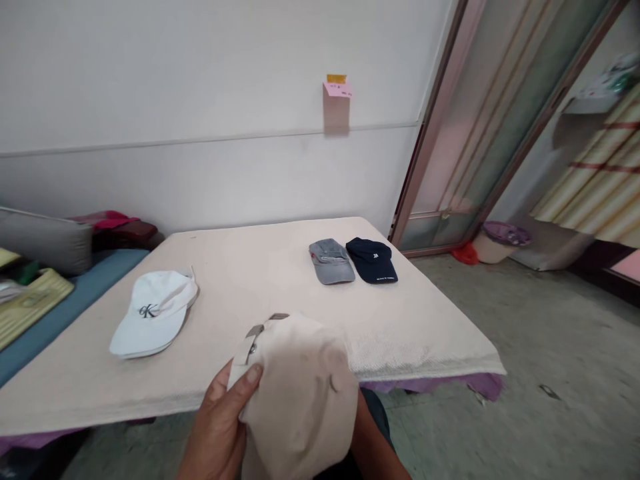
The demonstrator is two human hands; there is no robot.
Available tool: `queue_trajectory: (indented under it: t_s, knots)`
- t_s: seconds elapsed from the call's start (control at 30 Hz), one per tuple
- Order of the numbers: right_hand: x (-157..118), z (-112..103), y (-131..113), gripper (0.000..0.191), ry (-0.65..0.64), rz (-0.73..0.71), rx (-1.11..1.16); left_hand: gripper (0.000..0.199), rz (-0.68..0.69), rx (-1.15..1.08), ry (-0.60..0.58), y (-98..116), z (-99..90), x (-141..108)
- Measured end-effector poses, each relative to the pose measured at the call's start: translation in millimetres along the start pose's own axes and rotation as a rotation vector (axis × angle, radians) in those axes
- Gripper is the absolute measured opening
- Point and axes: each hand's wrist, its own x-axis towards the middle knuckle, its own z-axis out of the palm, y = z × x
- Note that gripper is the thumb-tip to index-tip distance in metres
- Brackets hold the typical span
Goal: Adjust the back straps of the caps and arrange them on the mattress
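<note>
A beige cap [305, 393] is held up in front of the table's near edge. My left hand [225, 413] grips its left side by the strap, thumb on top. On the cap's right, only the wrist and forearm of my right hand [370, 437] show; its fingers are hidden behind the cap. A white cap [160, 310] with black letters lies at the left of the cloth-covered table [250, 267]. Toward the back right, a grey cap [331, 261] sits beside a navy cap [373, 260].
A pink note [338, 89] hangs on the white wall behind. Left of the table are a grey cushion [45, 240] and a yellow folded item [37, 300]. A bin [497, 241] with a purple liner stands on the floor by the sliding door at right.
</note>
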Motion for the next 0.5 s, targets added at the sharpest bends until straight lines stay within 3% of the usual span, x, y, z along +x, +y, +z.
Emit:
queue_trajectory:
  t_s: [0.1,0.17,0.33,0.4,0.5]
  knots:
    - [-4,13,-17,0.040,-0.058,0.045,0.035,0.054,0.062,0.041,0.006,2,6.0,-2]
    - [-2,14,-23,0.030,-0.071,-0.006,-0.022,0.051,0.112,0.106,-0.011,4,9.9,-4]
    - [5,4,-39,0.022,0.145,-0.152,-0.043,0.043,0.285,0.375,-0.088,6,15.8,-10]
    - [-3,6,-57,0.020,0.183,-0.301,-0.134,0.039,0.350,0.464,-0.144,4,17.2,-11]
    - [-28,23,-91,0.016,0.039,-0.622,-0.407,0.036,0.390,0.567,-0.231,0,19.5,-14]
